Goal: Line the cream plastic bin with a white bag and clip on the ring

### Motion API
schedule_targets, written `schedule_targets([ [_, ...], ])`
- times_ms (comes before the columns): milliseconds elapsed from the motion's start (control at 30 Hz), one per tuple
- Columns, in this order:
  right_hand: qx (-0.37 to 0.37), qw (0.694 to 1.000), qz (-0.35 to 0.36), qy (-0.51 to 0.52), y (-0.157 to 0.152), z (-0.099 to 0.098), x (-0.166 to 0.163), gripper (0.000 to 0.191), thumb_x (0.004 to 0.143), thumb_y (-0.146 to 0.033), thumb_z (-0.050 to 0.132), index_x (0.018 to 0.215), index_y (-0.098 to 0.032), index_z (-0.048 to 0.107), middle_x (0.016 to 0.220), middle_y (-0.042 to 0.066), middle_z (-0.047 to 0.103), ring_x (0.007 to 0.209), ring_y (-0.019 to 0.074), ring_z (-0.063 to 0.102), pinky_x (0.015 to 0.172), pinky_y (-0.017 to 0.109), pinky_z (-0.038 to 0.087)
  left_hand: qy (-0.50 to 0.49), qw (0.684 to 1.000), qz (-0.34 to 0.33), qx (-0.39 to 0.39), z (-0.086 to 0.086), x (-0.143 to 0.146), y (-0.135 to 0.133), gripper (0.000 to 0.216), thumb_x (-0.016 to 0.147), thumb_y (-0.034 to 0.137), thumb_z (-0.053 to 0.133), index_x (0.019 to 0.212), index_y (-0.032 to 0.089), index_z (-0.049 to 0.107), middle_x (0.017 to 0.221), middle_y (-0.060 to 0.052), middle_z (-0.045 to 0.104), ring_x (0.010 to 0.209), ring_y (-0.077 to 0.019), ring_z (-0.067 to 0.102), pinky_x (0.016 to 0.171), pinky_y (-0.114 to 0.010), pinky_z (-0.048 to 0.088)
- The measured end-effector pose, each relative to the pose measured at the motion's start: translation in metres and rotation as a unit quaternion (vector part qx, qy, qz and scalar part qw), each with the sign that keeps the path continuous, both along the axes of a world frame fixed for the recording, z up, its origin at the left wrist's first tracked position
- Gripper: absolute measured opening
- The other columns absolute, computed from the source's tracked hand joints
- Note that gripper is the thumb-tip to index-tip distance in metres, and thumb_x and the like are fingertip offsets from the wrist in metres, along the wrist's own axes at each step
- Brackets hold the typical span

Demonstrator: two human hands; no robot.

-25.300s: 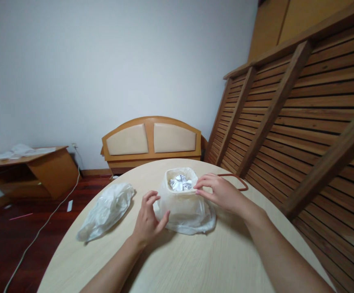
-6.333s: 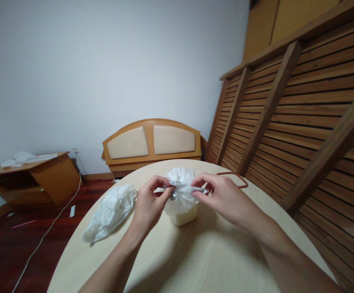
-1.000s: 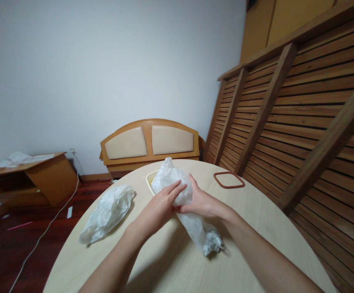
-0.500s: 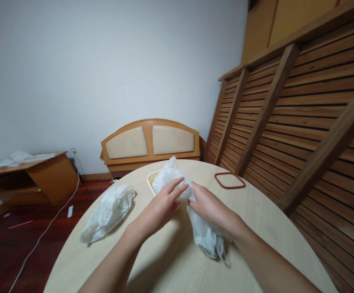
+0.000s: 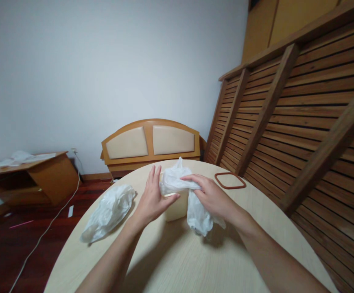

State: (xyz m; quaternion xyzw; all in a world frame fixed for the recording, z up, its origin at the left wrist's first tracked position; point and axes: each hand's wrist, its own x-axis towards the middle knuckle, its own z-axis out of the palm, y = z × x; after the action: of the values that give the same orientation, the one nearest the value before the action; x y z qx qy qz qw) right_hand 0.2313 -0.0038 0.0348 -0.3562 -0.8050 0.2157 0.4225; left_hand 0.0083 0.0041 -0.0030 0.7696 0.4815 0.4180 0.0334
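Note:
A pale yellow plastic bin [image 5: 177, 210] stands on the round table. White plastic bag [image 5: 174, 179] material bulges from its mouth and drapes over its right side. My right hand [image 5: 209, 193] grips a gathered part of this bag at the bin's right rim, the loose end hanging below. On the bin's left side, my left hand [image 5: 154, 199] has its fingers stretched up and its thumb along the near rim. Further left lies a second crumpled white plastic bag [image 5: 110, 212]. A reddish-brown rounded square ring [image 5: 230, 180] rests flat at the right.
The pale round table [image 5: 241, 260] carries these things. A slatted wooden frame [image 5: 274, 118] leans close along its right. Behind stands a padded headboard [image 5: 151, 140]. At left, a low wooden cabinet [image 5: 49, 179] bears white plastic, and a cable [image 5: 47, 232] crosses the floor.
My left hand has moved from on top of the bag to the bin's left side, its fingers now upright. My right hand has shifted slightly right and up with the bag, whose hanging end rose.

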Motion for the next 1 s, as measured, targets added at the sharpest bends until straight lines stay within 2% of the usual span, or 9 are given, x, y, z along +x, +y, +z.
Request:
schedule_targets([
  [133,-0.02,0.999,0.002,0.038,-0.004,0.007,-0.004,0.048,0.079,-0.003,0.046,0.116,-0.021,0.07,0.122,0.006,0.071,0.117,0.0213,0.064,0.105,0.037,0.045,-0.078,0.993,-0.023,-0.085,-0.011,-0.007,0.012,0.122,0.07,0.054,0.082,0.158,0.015,0.007,0.164,-0.026,0.017,0.153,-0.0392,0.019,0.122,-0.06,0.019],
  [267,-0.061,0.997,-0.012,0.053,-0.008,0.012,-0.005,0.043,0.082,-0.005,0.046,0.114,-0.021,0.07,0.115,0.005,0.072,0.105,0.0206,0.067,0.091,0.033,0.051,-0.1,0.987,-0.044,-0.114,-0.015,-0.01,0.016,0.123,0.067,0.053,0.085,0.157,0.015,0.009,0.16,-0.027,0.027,0.15,-0.0402,0.027,0.12,-0.062,0.024],
  [333,-0.04,0.997,-0.023,0.054,-0.007,0.012,-0.005,0.043,0.081,-0.006,0.047,0.113,-0.022,0.07,0.116,0.005,0.071,0.108,0.0213,0.065,0.093,0.035,0.05,-0.098,0.986,-0.064,-0.115,-0.015,-0.01,0.015,0.119,0.066,0.051,0.086,0.155,0.015,0.015,0.156,-0.026,0.034,0.147,-0.0402,0.033,0.118,-0.061,0.028],
  [467,0.041,0.997,-0.04,0.047,-0.005,0.01,-0.002,0.046,0.077,-0.004,0.05,0.112,-0.025,0.071,0.125,0.005,0.066,0.125,0.0231,0.056,0.111,0.042,0.04,-0.113,0.977,-0.129,-0.13,-0.013,-0.006,0.01,0.096,0.07,0.048,0.084,0.143,0.015,0.03,0.146,-0.022,0.047,0.135,-0.0355,0.05,0.112,-0.055,0.04],
  [533,0.048,0.997,-0.037,0.056,-0.004,0.01,-0.001,0.048,0.077,-0.004,0.048,0.114,-0.025,0.07,0.125,0.005,0.067,0.124,0.0225,0.057,0.111,0.042,0.04,-0.12,0.973,-0.134,-0.146,-0.013,-0.003,0.008,0.082,0.073,0.046,0.081,0.133,0.017,0.033,0.142,-0.02,0.05,0.128,-0.0326,0.056,0.107,-0.052,0.045],
  [633,0.045,0.993,-0.052,0.095,-0.005,0.012,0.0,0.044,0.081,-0.006,0.048,0.116,-0.024,0.068,0.122,0.005,0.069,0.117,0.0219,0.063,0.105,0.039,0.046,-0.102,0.977,-0.117,-0.145,-0.013,0.0,0.006,0.068,0.075,0.046,0.079,0.119,0.02,0.035,0.142,-0.019,0.049,0.128,-0.0316,0.055,0.106,-0.05,0.045],
  [900,0.077,0.968,-0.121,0.206,-0.006,0.018,0.001,0.039,0.081,-0.011,0.051,0.112,-0.022,0.071,0.116,0.004,0.073,0.109,0.0212,0.067,0.099,0.035,0.05,-0.091,0.984,-0.097,-0.116,-0.018,0.003,0.007,0.067,0.073,0.045,0.08,0.112,0.024,0.029,0.152,-0.02,0.036,0.137,-0.0321,0.047,0.11,-0.048,0.042],
  [1000,0.084,0.955,-0.146,0.245,-0.008,0.023,0.004,0.034,0.081,-0.013,0.054,0.109,-0.021,0.071,0.112,0.005,0.074,0.105,0.0215,0.069,0.097,0.035,0.052,-0.099,0.985,-0.074,-0.119,-0.018,0.004,0.008,0.065,0.072,0.043,0.081,0.108,0.025,0.03,0.151,-0.02,0.039,0.135,-0.0341,0.05,0.109,-0.051,0.042],
])
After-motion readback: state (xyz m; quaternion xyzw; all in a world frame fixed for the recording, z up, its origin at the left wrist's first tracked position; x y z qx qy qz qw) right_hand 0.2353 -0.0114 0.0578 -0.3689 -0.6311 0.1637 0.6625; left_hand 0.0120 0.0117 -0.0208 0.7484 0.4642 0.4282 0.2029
